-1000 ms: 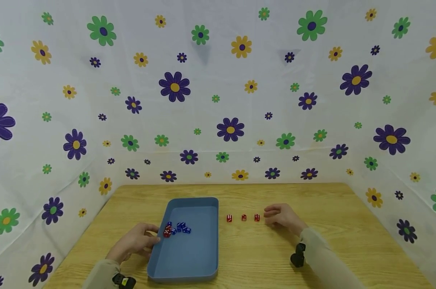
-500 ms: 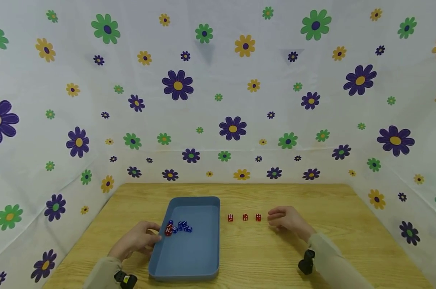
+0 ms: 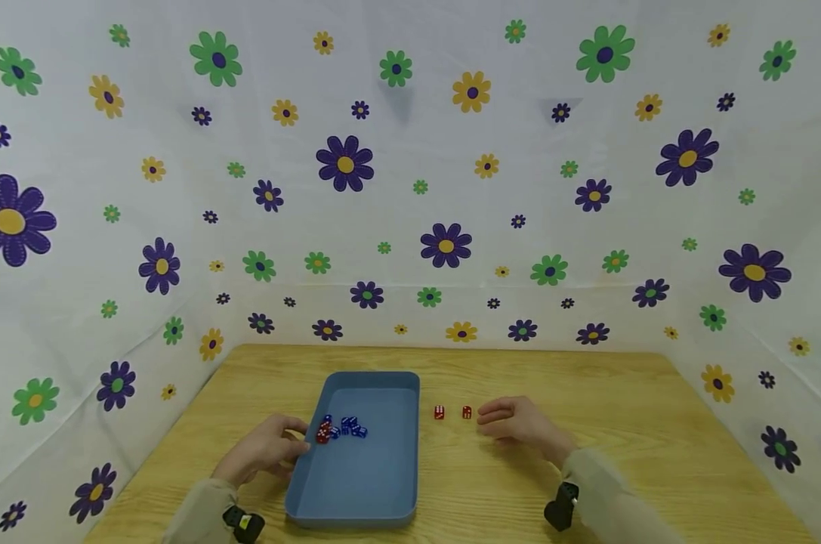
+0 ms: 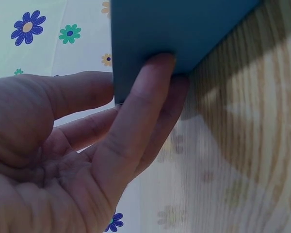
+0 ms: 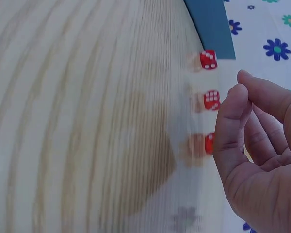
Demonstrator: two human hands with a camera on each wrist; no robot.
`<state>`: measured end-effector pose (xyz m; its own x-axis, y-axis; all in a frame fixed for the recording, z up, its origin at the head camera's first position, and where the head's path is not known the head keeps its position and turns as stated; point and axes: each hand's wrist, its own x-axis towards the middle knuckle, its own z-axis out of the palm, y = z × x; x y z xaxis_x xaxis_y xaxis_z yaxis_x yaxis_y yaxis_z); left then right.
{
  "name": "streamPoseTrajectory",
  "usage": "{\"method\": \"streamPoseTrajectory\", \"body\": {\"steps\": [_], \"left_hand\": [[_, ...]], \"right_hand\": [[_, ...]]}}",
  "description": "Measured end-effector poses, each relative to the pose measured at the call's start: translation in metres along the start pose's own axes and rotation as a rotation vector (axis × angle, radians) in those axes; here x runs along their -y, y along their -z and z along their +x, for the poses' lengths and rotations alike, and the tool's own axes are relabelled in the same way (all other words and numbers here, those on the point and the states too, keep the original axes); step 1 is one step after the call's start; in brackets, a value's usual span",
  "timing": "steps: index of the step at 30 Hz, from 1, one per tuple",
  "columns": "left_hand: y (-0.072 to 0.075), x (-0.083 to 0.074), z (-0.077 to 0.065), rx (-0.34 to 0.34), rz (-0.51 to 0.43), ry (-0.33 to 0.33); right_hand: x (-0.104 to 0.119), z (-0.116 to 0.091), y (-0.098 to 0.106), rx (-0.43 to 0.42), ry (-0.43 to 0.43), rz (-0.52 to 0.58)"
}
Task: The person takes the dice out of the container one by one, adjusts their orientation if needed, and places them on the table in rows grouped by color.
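At its left wall, my left hand (image 3: 263,449) holds the blue tray (image 3: 362,483); in the left wrist view, fingers (image 4: 153,87) press the outer wall and another digit reaches the rim. Red dice and several blue dice (image 3: 350,425) lie near the tray's left side. Right of the tray, a row of red dice sits on the table: one die (image 3: 439,412), then another (image 3: 467,412) close to the fingertips of my right hand (image 3: 519,423). The right wrist view shows a third red die (image 5: 209,144), partly covered by that hand. Its fingers bend loosely with nothing between them.
The wooden table (image 3: 573,378) runs back to a white flower-patterned cloth (image 3: 410,219) hanging behind it and along both sides. A small black device (image 3: 561,508) is strapped at each wrist.
My right hand first drifts slightly right, then moves left over the nearest red die, hiding it in the head view. The left hand stays at the tray. The head view shifts slightly.
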<state>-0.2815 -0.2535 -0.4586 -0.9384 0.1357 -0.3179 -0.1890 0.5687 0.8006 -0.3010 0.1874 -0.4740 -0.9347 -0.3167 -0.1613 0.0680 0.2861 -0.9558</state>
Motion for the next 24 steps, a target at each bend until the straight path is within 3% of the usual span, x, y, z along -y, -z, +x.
{"method": "streamPoseTrajectory", "body": {"steps": [13, 24], "left_hand": [[0.002, -0.003, 0.0, -0.005, -0.002, 0.029], [0.002, -0.002, -0.002, -0.005, 0.002, 0.013]], "right_hand": [[0.009, 0.013, -0.028, 0.057, 0.033, 0.051], [0.023, 0.023, -0.06, 0.09, 0.038, 0.116]]}}
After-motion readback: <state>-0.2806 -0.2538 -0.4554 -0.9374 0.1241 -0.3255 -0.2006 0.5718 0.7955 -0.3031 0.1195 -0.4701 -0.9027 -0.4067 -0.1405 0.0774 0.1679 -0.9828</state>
